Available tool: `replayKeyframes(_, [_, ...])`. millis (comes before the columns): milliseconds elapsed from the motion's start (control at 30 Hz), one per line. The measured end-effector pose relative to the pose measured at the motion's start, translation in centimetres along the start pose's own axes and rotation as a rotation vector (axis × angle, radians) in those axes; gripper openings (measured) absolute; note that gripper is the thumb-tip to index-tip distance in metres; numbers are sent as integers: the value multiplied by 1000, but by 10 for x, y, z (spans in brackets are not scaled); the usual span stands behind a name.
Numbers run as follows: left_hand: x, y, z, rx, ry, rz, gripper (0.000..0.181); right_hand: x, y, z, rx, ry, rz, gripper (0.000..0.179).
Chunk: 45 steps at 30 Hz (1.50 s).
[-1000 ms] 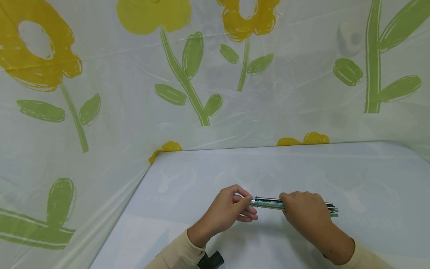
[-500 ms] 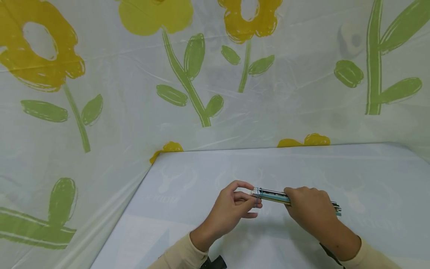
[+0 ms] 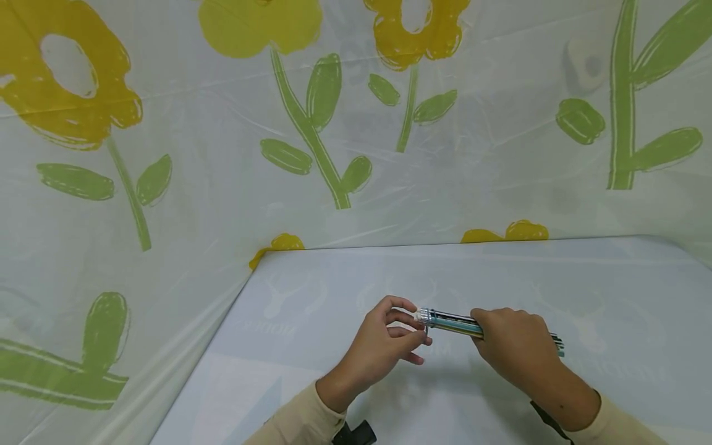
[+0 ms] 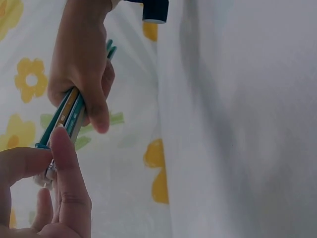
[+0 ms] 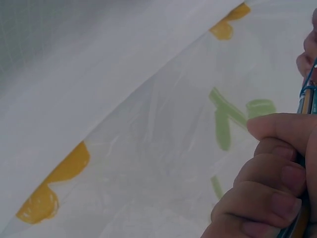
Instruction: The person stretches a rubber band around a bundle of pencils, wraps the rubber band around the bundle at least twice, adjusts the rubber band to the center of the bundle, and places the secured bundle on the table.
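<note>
A bundle of pencils [image 3: 453, 323] in teal, gold and black lies level above the white table in the head view. My right hand [image 3: 517, 346] grips it around the middle, and pencil ends poke out on the far right side. At the left end, with pale and silvery tips, my left hand [image 3: 375, 349] pinches a thin blue-teal rubber band [image 4: 42, 146] between thumb and forefinger. The band runs around the pencils in the left wrist view. Curled fingers [image 5: 267, 193] of the right hand cover part of the pencils in the right wrist view.
The white table [image 3: 267, 383] bears faint printed marks. A pale curtain [image 3: 211, 185] with yellow flowers and green leaves hangs behind and to the left. A black wrist-worn device [image 3: 355, 432] sits below the left sleeve.
Both hands have risen slightly with the pencil bundle, and the right hand has shifted a little right. The left fingers have spread, and a strand of the band now stretches away from the pencils.
</note>
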<state>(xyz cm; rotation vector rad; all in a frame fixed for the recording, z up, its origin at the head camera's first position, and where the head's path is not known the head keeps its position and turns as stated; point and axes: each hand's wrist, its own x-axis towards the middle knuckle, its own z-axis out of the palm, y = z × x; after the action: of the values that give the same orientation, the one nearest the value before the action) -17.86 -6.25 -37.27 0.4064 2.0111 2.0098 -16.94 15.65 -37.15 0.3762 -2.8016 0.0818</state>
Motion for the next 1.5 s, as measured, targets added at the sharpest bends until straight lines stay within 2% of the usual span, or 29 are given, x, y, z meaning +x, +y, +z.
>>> replayKeyframes(300, [0, -2, 1, 43, -12, 47, 46, 1, -3, -2, 3, -50, -6, 19])
replayKeyframes(600, [-1, -3, 0, 83, -11, 73, 37, 0, -3, -2, 29, -41, -19, 14])
replayKeyframes(833, [-2, -3, 0, 162, 10, 103, 34, 1, -3, -2, 34, -75, -19, 14])
replayKeyframes(933, [-2, -4, 0, 187, 17, 128, 33, 1, -3, -2, 36, -69, -18, 14])
replayKeyframes(1167, [0, -7, 0, 319, 40, 209, 33, 0, -2, -2, 37, -53, -24, 14])
replayKeyframes(1367, [0, -8, 0, 359, 21, 233, 33, 0, -2, -1, 42, -58, -25, 13])
replayKeyframes(1500, [0, -7, 0, 352, -1, 223, 35, 1, -3, -2, 35, -71, -29, 14])
